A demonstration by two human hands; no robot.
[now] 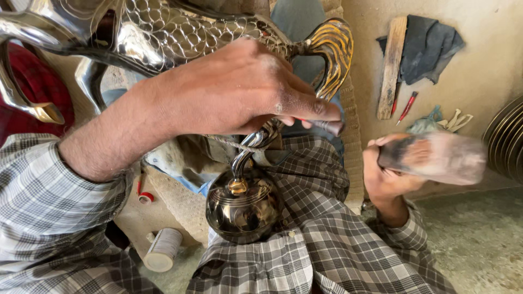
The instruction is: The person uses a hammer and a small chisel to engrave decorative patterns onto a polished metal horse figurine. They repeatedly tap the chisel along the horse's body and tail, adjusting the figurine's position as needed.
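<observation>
Dusty floor; left hand (245, 90) pinches chisel (327, 126) on shiny scale-engraved vessel (180, 27); right hand (384, 174) grips mallet (436, 158).

We see the metal vessel (180, 32) at twelve o'clock, its round base (243, 206) resting on the lap at six. The left hand (245, 90) sits over the stem; the right hand (389, 174), at three, holds a mallet (436, 158). A wooden strip (392, 65) lies at two, a small jar (162, 249) at seven.
</observation>
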